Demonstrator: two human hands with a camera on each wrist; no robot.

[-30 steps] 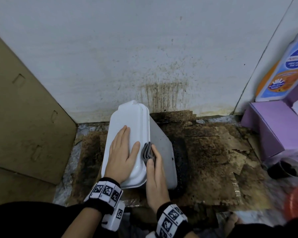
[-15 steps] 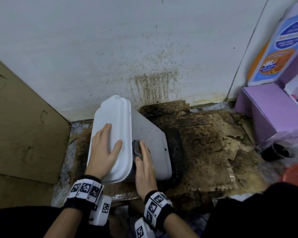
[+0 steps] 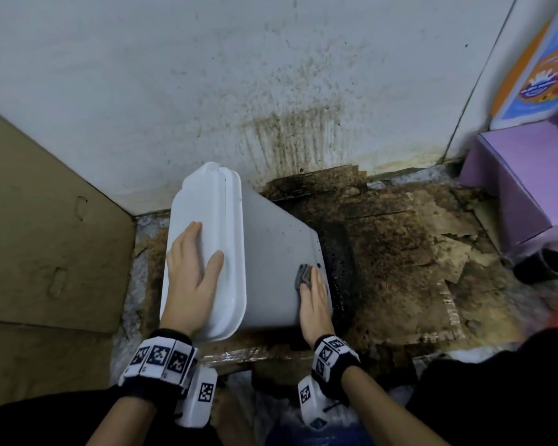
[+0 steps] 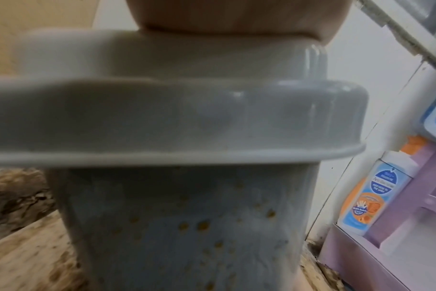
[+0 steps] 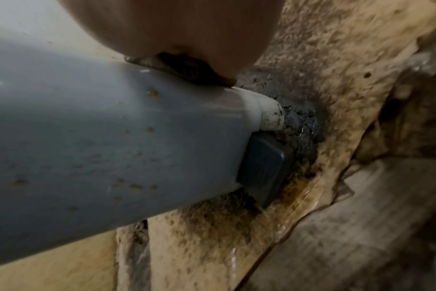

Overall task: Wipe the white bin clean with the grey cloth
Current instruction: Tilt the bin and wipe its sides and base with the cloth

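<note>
The white bin (image 3: 271,246) lies tilted on the floor, its lid (image 3: 207,201) to the left and its base to the right. My left hand (image 3: 192,268) rests flat on the lid, fingers straight. My right hand (image 3: 314,297) presses the folded grey cloth (image 3: 304,274) flat against the bin's side near the base edge. The left wrist view shows the lid rim (image 4: 162,118) and brown specks on the bin wall (image 4: 187,216). In the right wrist view the cloth (image 5: 187,67) is under my palm, on the speckled side (image 5: 100,137), above a dark pedal (image 5: 264,167).
A cardboard sheet (image 3: 45,236) leans at the left. The wall (image 3: 287,133) behind is stained brown. Wet, dirty, torn floor covering (image 3: 400,252) spreads to the right. A purple box (image 3: 522,178), a soap bottle (image 3: 541,69) and a dark cup (image 3: 548,265) stand at the far right.
My right hand has slid the cloth along the bin's side, from beside the lid to the base edge. The left hand has stayed flat on the lid.
</note>
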